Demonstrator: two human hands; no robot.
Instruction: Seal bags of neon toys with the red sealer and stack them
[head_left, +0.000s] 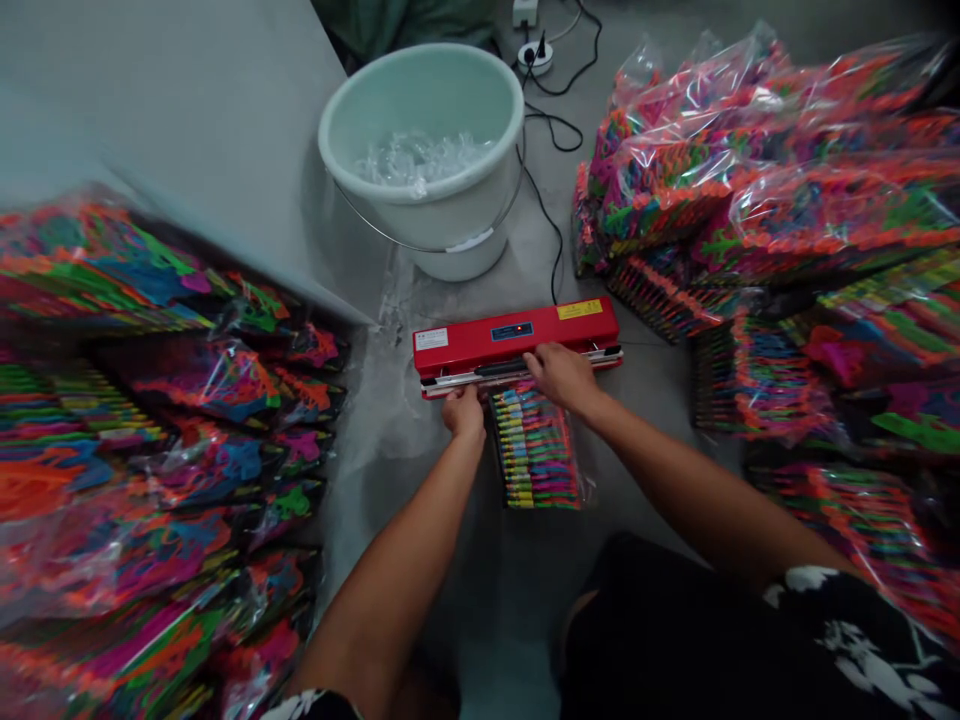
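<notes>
A: Left pile of bagged coloured pieces [150, 420]: motion-blurred, cut by left and bottom edges, can't count bags.

B: Right pile [787, 220]?

A: Cut by right edge, far side soft. Sealer labels [579, 309] too small to read.

B: Hands?

A: Left hand [465, 412] fingers tucked under the sealer bar [517, 372], grip unclear. Right hand [562, 375] covers part of the bar. The packet [536, 450] top edge hidden under both.

B: Bucket [424, 150]?

A: Contents just clear crumpled plastic, unidentifiable. Cable [555, 110] runs off the top.
</notes>
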